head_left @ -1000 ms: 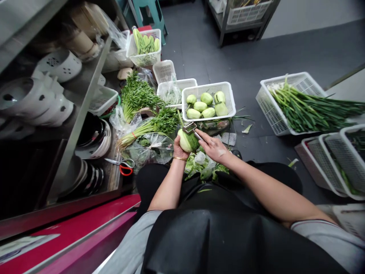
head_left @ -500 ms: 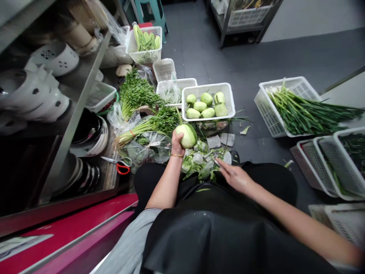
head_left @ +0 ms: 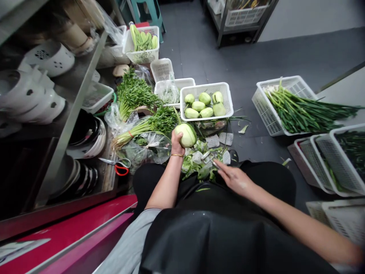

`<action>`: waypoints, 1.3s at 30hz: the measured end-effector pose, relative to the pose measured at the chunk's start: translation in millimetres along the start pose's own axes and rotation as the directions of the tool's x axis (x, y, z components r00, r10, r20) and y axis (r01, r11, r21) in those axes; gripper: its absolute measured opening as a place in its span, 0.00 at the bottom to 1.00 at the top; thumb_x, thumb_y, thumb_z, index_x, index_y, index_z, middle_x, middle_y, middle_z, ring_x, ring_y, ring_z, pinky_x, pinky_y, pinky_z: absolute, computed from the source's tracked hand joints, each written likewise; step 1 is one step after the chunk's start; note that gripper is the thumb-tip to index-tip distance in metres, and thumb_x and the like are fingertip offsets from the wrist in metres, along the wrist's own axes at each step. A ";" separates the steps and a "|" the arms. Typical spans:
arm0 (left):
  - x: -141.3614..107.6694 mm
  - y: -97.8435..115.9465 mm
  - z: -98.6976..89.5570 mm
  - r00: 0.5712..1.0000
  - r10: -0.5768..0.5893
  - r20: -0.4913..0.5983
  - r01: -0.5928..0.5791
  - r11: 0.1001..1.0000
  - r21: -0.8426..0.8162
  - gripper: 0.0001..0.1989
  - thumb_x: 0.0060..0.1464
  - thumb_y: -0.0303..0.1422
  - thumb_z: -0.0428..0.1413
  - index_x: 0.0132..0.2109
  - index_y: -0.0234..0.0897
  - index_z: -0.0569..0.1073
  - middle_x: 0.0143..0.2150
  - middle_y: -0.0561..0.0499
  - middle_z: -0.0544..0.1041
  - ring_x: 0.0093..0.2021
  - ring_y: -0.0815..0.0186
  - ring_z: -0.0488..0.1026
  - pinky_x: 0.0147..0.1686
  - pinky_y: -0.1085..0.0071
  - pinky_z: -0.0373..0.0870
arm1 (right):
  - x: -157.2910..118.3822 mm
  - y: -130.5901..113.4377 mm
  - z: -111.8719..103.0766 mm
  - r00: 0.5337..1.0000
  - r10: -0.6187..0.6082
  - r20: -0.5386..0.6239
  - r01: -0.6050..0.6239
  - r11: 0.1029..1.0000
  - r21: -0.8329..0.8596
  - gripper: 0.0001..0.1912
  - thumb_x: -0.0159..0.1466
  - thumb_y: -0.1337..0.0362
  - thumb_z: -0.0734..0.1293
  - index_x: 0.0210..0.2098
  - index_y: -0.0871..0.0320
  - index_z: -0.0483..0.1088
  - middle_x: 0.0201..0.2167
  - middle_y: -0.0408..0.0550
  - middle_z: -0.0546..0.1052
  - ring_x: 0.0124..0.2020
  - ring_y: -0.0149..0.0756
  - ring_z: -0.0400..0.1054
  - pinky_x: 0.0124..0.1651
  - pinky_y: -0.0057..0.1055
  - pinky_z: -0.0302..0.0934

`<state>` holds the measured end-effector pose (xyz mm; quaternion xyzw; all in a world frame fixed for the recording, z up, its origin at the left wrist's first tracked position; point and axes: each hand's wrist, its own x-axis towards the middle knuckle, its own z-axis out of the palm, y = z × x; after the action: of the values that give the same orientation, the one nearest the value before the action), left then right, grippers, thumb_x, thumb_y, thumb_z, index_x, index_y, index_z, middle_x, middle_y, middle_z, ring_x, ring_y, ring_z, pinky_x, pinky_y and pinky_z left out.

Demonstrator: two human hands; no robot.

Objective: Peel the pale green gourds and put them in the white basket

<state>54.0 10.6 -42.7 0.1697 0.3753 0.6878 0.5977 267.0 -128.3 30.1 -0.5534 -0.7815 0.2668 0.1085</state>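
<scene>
My left hand [head_left: 178,144] is wrapped round a round green gourd [head_left: 186,136], partly peeled, with pale flesh showing beside darker green stripes of skin. In my right hand [head_left: 234,178] is a peeler [head_left: 209,158], gripped by its handle, its head pointing left and apart from the gourd. Beneath both hands lies a heap of green peelings [head_left: 191,164], mixed with white foam netting [head_left: 212,141]. Just beyond the gourd stands a white basket [head_left: 230,99] with several pale green gourds [head_left: 204,98] in it.
Bunches of leafy greens [head_left: 137,91] and plastic bags lie to the left, near red-handled scissors [head_left: 121,167] on the shelf edge. A basket of long green stalks [head_left: 302,106] and stacked white baskets [head_left: 322,160] stand right. Stacked bowls [head_left: 88,140] fill the left shelf.
My right hand, with the peeler, has shifted slightly left. The gourd has turned a little in my left hand, with more pale flesh facing me. The whole view has moved slightly.
</scene>
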 end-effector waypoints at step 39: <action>-3.2 14.7 18.4 0.979 -0.185 -0.086 0.171 0.974 -0.146 0.27 0.43 0.48 0.56 0.48 0.35 0.73 0.42 0.45 0.78 0.45 0.57 0.75 0.46 0.63 0.71 | 26.0 -8.7 27.9 0.988 -0.128 -0.088 0.140 0.979 0.149 0.28 0.68 0.65 0.56 0.66 0.52 0.53 0.53 0.49 0.74 0.50 0.41 0.72 0.52 0.38 0.68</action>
<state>57.0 13.3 -19.3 0.0595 0.3698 0.6632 0.6480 237.6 -114.8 8.2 -0.4995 -0.7890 0.2970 0.1995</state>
